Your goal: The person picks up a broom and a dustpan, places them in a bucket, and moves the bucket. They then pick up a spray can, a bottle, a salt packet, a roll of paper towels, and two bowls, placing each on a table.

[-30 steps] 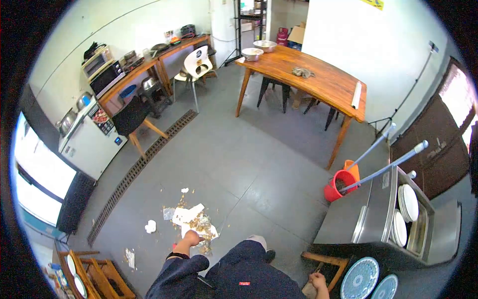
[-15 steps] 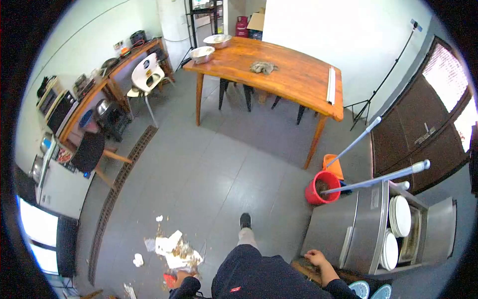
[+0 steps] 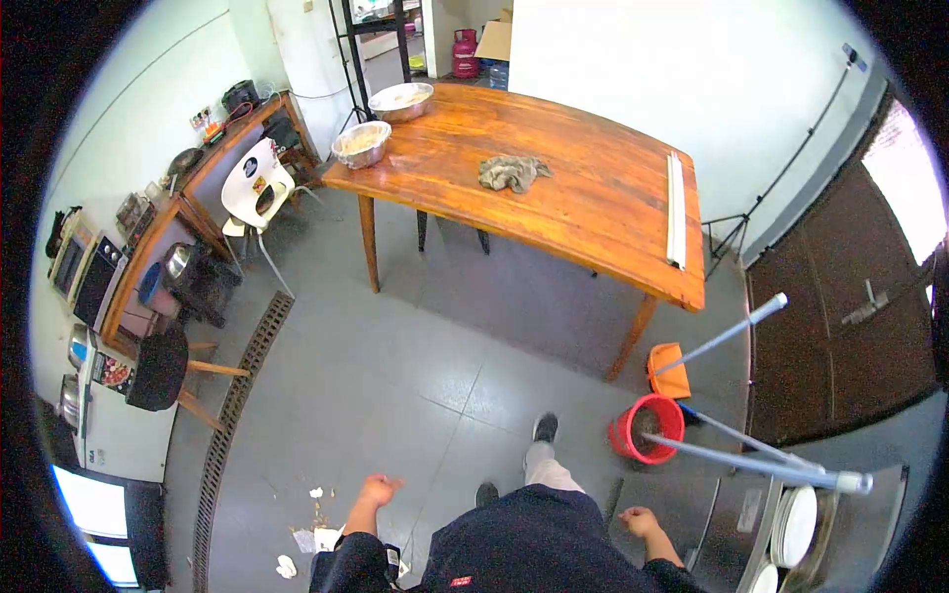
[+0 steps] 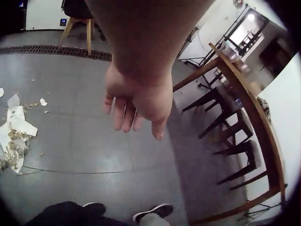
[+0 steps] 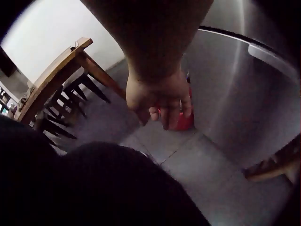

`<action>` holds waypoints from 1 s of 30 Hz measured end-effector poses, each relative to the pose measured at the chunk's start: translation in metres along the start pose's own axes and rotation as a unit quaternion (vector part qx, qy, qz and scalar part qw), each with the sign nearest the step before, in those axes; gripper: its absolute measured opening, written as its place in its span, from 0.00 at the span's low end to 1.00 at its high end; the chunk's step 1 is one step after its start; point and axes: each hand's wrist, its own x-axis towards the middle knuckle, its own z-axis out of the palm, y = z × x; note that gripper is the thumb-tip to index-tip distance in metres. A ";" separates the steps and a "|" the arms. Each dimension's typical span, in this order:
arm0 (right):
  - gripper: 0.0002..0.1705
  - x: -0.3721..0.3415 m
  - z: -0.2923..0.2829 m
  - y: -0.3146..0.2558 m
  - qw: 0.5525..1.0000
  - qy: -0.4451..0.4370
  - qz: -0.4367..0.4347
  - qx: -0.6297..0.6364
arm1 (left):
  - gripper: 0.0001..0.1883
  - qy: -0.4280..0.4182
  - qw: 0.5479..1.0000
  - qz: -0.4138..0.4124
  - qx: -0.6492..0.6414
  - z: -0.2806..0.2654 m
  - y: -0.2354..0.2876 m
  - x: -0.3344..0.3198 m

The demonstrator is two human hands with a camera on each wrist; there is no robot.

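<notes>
My left hand [image 3: 374, 497] hangs over the grey floor, empty, its fingers loosely bent in the left wrist view [image 4: 138, 101]. White paper with brown scraps [image 4: 17, 132] lies on the floor to its left; in the head view my sleeve partly hides this pile [image 3: 321, 537]. The right hand [image 3: 643, 521] holds nothing and hangs beside the steel cabinet [image 3: 672, 504], fingers loosely curled in the right wrist view [image 5: 162, 101]. Beyond it stands a red bucket [image 3: 621, 435] with a long handle leaning out of it.
A wooden table [image 3: 583, 148] ahead bears two bowls, a crumpled cloth [image 3: 512, 173] and a long white strip. An orange dustpan [image 3: 670, 374] stands by the bucket. At the left are a white chair [image 3: 259, 188], a black stool [image 3: 158, 368] and a floor drain grate [image 3: 237, 395].
The view has moved forward, toward the table and bucket. My left hand has risen away from the paper pile and the red thing near it. The feet have stepped on; the right hand stays empty.
</notes>
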 end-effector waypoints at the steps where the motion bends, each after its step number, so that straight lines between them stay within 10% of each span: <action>1: 0.05 0.024 -0.003 0.010 1.000 0.005 -0.011 0.029 | 0.25 -0.027 0.999 0.013 0.024 0.004 0.002 0.009; 6: 0.06 0.109 -0.067 -0.078 0.997 -0.003 -0.069 0.031 | 0.28 -0.140 0.978 0.076 0.137 0.008 0.003 0.061; 9: 0.07 0.111 -0.119 -0.206 0.995 0.009 -0.093 -0.034 | 0.31 -0.147 0.962 -0.219 0.069 -0.027 0.067 0.064; 11: 0.06 0.170 -0.138 -0.229 0.978 0.038 -0.203 -0.008 | 0.30 -0.173 0.961 -0.200 0.078 -0.039 0.096 0.088; 13: 0.05 0.156 -0.161 -0.337 0.946 0.089 -0.310 -0.020 | 0.31 -0.114 0.983 0.050 0.133 -0.030 0.092 0.131; 15: 0.05 0.172 -0.174 -0.401 0.926 0.104 -0.362 -0.008 | 0.28 -0.024 0.984 -0.140 -0.105 -0.091 0.198 0.110; 20: 0.09 0.234 -0.171 -0.521 0.933 0.027 -0.353 0.067 | 0.20 0.027 0.972 -0.110 -0.207 -0.102 0.243 0.147; 30: 0.10 0.277 -0.105 -0.759 0.800 0.053 -0.574 -0.168 | 0.14 0.202 0.857 -0.177 -0.440 -0.148 0.220 0.262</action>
